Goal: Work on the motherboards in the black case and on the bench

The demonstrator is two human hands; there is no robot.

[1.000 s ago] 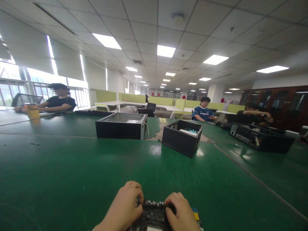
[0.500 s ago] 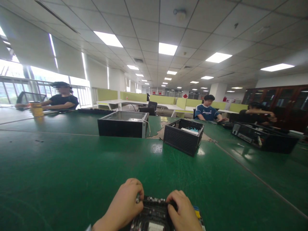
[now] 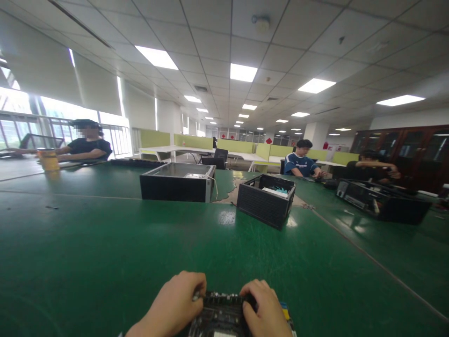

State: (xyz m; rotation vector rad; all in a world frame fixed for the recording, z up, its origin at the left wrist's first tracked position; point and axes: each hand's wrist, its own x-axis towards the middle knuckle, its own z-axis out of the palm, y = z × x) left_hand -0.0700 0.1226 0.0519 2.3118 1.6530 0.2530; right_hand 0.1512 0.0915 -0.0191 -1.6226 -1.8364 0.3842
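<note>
A dark motherboard (image 3: 219,316) lies at the bottom edge of the view, its near part cut off by the frame. My left hand (image 3: 182,297) is closed at the board's far left corner, thumb and fingers pinched together there. At the far right corner my right hand (image 3: 264,306) grips with curled fingers. Between them runs a row of small connectors and dark slots along the far edge. Blue and yellow parts (image 3: 285,309) show beside my right hand. The fingertips are partly hidden, so I cannot tell whether they pinch a smaller part.
Ahead on the green table (image 3: 189,238) stand a black computer case (image 3: 173,188) and a smaller open black case (image 3: 263,206). Another case (image 3: 396,206) lies at the right. Three people sit beyond, and an amber container (image 3: 49,160) stands at the far left.
Both hands and the motherboard sit slightly lower and further left in view. My left hand has shifted most, a little down and left. Both stay at the board's far edge.
</note>
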